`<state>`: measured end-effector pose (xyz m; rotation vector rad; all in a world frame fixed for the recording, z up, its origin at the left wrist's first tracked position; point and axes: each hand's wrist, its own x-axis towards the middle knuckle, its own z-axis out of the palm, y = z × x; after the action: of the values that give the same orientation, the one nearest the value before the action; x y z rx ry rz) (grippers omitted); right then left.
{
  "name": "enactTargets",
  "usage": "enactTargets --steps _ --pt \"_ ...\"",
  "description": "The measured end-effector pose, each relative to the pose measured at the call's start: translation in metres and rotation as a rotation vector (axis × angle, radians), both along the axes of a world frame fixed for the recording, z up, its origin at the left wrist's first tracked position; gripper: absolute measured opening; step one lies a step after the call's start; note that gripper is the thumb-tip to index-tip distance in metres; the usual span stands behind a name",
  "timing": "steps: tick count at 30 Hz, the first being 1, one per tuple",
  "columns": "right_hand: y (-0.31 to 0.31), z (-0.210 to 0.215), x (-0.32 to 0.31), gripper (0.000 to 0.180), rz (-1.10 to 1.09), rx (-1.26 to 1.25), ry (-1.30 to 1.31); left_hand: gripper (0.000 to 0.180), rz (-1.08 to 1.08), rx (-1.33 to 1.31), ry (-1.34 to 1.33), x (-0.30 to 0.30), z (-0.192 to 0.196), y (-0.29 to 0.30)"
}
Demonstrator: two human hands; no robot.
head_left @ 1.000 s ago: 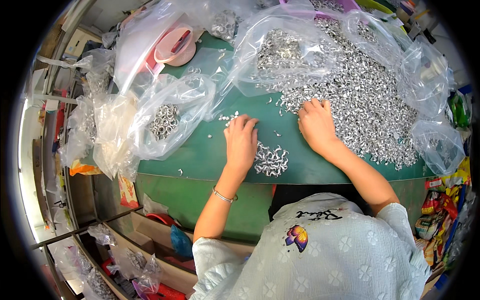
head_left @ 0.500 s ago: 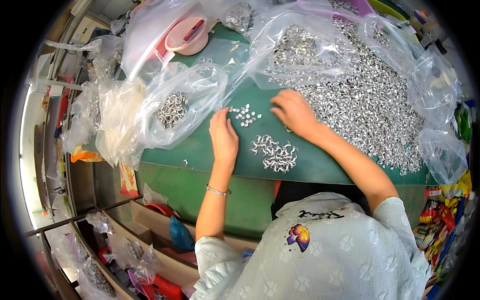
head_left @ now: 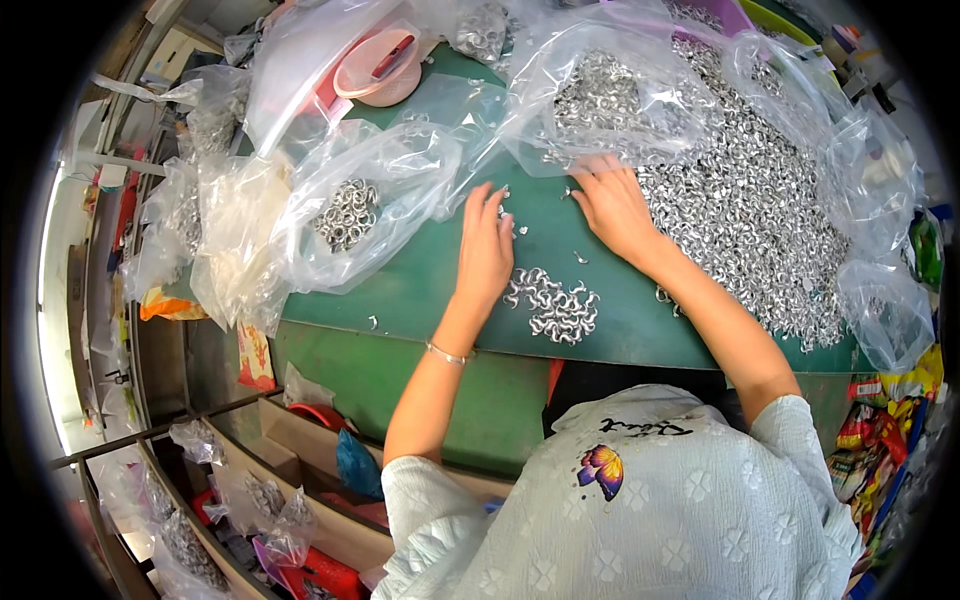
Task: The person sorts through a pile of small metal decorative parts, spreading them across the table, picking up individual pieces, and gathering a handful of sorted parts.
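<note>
My left hand (head_left: 486, 246) rests low over the green table with its fingers stretched out and slightly apart. It partly covers the small silver pieces (head_left: 523, 230), and a few show beside its fingertips. My right hand (head_left: 615, 212) lies at the left edge of a large heap of curved silver metal pieces (head_left: 740, 190), fingers spread, with a small silver bit (head_left: 567, 193) by its thumb. Between my forearms sits a small group of curved metal pieces (head_left: 556, 308) spread in a single layer. One loose piece (head_left: 581, 258) lies just beyond that group.
A clear plastic bag (head_left: 405, 205) at left holds some silver rings. Another clear bag (head_left: 530, 105) lies over the heap's far left. A pink bowl (head_left: 385, 90) with a red-handled tool stands at the back. Below left is a compartmented wooden drawer (head_left: 255, 430).
My left hand has moved right and a little farther away, over the small silver pieces. The right hand has shifted right and farther away, and a loose piece now shows near the group.
</note>
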<state>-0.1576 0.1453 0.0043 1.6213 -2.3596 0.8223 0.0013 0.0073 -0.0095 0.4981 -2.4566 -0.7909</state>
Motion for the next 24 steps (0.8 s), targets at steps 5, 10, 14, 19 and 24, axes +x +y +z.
enactTargets --steps 5,10,14,19,24 --pt "0.009 0.001 0.003 0.025 0.094 0.153 0.059 0.032 -0.164 -0.119 -0.079 -0.004 0.005 -0.008" --pt "0.025 0.011 -0.013 0.030 0.010 0.095 -0.041 0.027 -0.169 -0.139 -0.015 0.019 -0.001 -0.016" --pt "-0.010 0.000 -0.018 0.042 0.034 0.098 0.057 0.025 -0.190 -0.251 0.016 -0.007 0.015 -0.006" --pt "-0.004 -0.003 0.001 0.050 0.189 0.314 0.052 0.016 -0.134 -0.113 0.061 0.002 -0.002 -0.020" --pt "0.011 0.015 -0.006 0.041 0.274 0.256 -0.225 0.020 -0.087 -0.117 0.076 0.013 -0.002 -0.019"
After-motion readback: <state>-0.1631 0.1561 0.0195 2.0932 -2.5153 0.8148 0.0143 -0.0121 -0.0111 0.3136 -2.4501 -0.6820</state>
